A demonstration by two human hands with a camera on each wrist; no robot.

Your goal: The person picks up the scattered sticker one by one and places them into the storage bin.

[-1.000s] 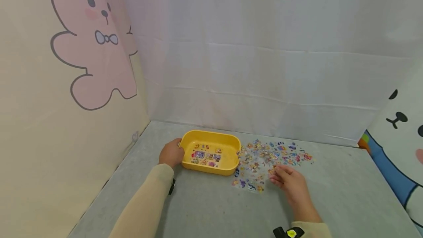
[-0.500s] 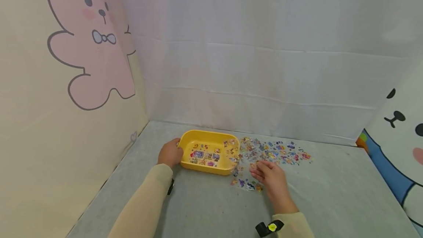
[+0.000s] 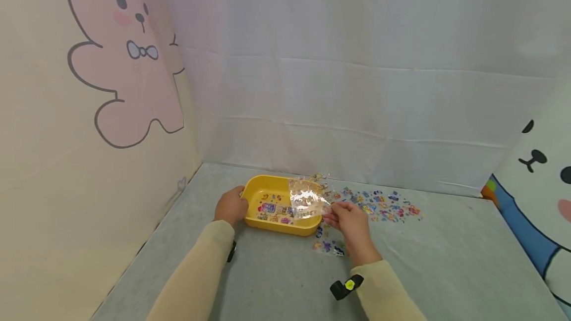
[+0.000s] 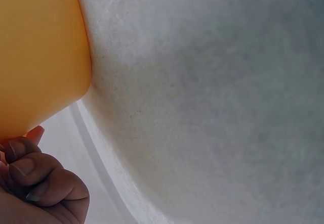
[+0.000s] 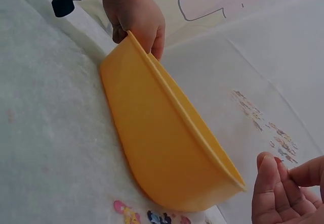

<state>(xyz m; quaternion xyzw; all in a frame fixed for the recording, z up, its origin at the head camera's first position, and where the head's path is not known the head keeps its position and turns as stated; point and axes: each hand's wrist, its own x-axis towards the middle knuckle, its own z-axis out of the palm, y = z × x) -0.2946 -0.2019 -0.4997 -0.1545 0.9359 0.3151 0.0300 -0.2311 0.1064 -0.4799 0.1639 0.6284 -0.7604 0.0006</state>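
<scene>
At the left end of a yellow plastic basin point(image 3: 277, 228), my left hand point(image 3: 231, 206) grips the rim; the left wrist view shows its curled fingers point(image 4: 48, 176) by the basin's wall. My right hand point(image 3: 352, 226) pinches the near right corner of a clear sticker sheet point(image 3: 308, 201) between thumb and fingertips. That sheet hangs over the basin's right part, shiny with glare, its small prints showing at the edge. Inside the basin lie stickers point(image 3: 278, 209) with colourful cartoon prints. In the right wrist view the sheet shows as faint printed patches point(image 5: 281, 138) above the right fingers.
Several more clear sticker sheets point(image 3: 385, 205) are spread on the grey tabletop point(image 3: 276, 279) to the right of the basin. One sheet's lower end point(image 3: 327, 247) shows near the basin's front right corner. A white curtain point(image 3: 357, 88) hangs behind the table.
My right hand has moved left and lifted a sticker sheet from the spread ones up over the basin's right part. My left hand and the basin stay in place.
</scene>
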